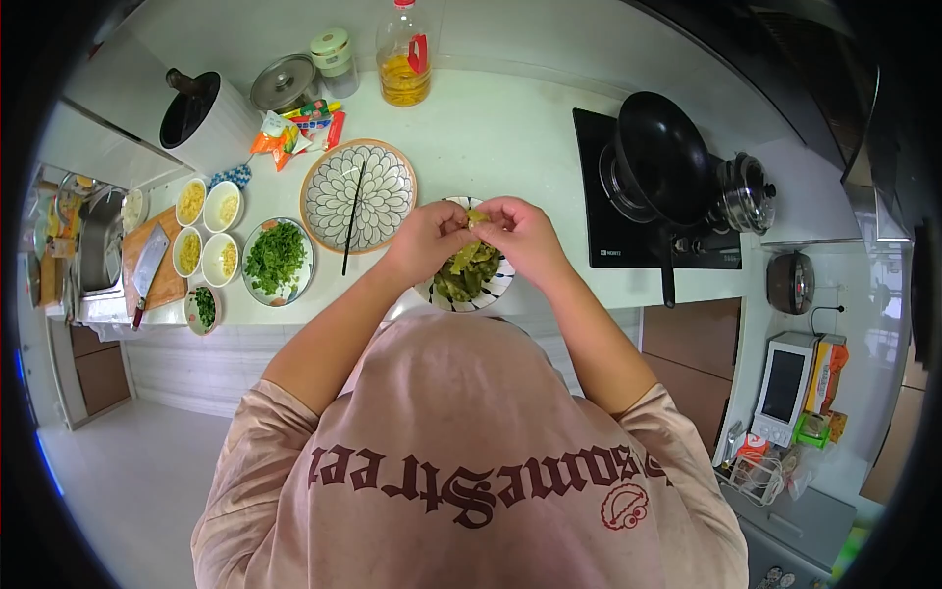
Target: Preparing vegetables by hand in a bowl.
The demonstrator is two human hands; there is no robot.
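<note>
My left hand (pixel 436 237) and my right hand (pixel 524 237) meet over a white plate with dark marks on its rim (pixel 505 283). Between the fingertips of both is a soft yellow-green strip of vegetable (pixel 478 218), perhaps cooked green pepper. More limp green pieces (pixel 464 283) are heaped on the plate below, partly covered by the hands. Just left of my left hand, black chopsticks (pixel 355 213) lie across a large petal-patterned plate with a tan rim (pixel 315 222). Farther left, a plate (pixel 310 278) carries chopped green herbs (pixel 276 256).
Several small white bowls (pixel 219 259) of minced ingredients stand left, beside a cleaver (pixel 150 259) on a wooden board (pixel 171 283). An oil bottle (pixel 405 73) and seasoning packets (pixel 283 138) are at the back. Right, a black wok (pixel 662 158) sits tilted on the gas hob (pixel 605 239), handle past the counter edge.
</note>
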